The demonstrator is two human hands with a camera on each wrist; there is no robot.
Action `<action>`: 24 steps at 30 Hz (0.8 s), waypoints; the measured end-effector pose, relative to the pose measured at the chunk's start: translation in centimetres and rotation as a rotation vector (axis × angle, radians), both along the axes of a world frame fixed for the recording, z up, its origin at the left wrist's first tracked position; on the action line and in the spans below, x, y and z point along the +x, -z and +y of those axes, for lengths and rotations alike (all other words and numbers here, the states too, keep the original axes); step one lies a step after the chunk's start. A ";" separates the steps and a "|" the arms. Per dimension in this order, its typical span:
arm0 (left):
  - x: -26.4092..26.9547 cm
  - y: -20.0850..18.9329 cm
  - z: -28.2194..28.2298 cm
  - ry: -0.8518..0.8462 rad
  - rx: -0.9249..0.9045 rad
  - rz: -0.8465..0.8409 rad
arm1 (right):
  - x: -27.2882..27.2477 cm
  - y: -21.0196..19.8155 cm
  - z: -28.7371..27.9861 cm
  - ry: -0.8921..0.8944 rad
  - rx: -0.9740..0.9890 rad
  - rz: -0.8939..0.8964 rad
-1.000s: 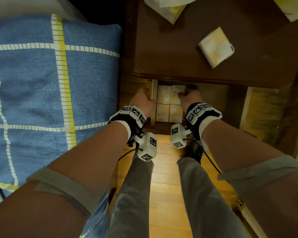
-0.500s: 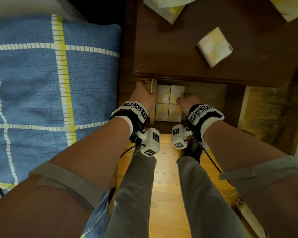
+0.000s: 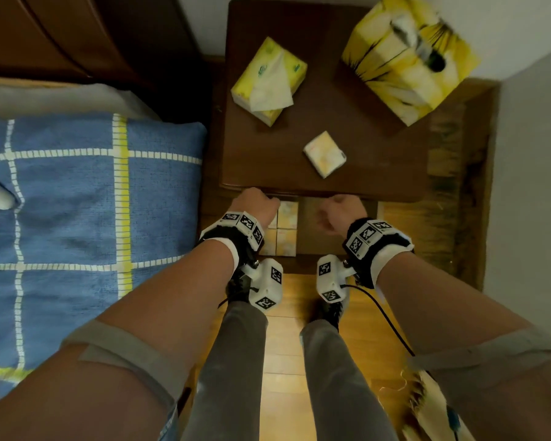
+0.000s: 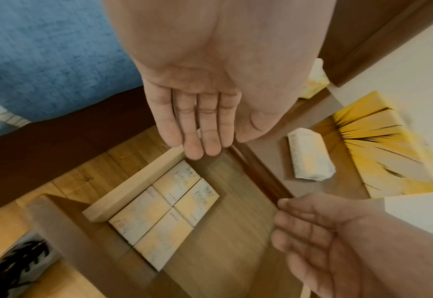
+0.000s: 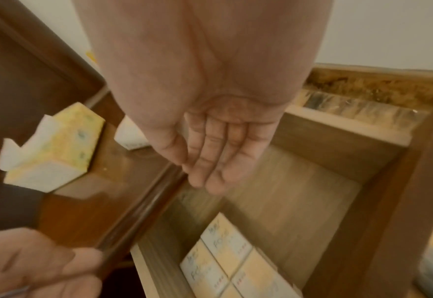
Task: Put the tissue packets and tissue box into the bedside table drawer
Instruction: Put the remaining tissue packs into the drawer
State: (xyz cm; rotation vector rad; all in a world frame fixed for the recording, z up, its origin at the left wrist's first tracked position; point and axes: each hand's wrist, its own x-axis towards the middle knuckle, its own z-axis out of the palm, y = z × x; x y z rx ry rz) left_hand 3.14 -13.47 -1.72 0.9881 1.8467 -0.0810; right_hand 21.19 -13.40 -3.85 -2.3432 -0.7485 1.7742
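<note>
Small packet [image 3: 324, 153] on table top, long axis diagonal; hands [image 3: 257, 203] empty.

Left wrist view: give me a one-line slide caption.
Open left hand above the drawer holding four tissue packets; another packet waits on the tabletop.

Rear of the drawer [image 3: 337, 224] is hidden under the bedside table top [image 3: 315, 173]; two of the four packets in the drawer [image 3: 287, 227] are partly covered by the left hand [image 3: 256, 203] in the head view. Print on those packets is smeared by blur. The single packet [image 5: 130, 139] is mostly hidden behind the right hand [image 5: 220, 153] in the right wrist view
</note>
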 end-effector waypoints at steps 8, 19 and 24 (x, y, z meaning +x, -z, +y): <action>1.4 -3.1 5.7 -0.059 0.454 0.216 | 0.5 -3.1 5.2 -0.446 0.411 -0.197; -1.5 -1.2 14.0 -0.164 0.452 0.128 | -1.9 -1.4 8.4 -0.304 0.350 -0.328; -1.1 -0.8 16.5 -0.236 0.283 0.055 | -1.8 -0.5 9.8 -0.200 0.281 -0.346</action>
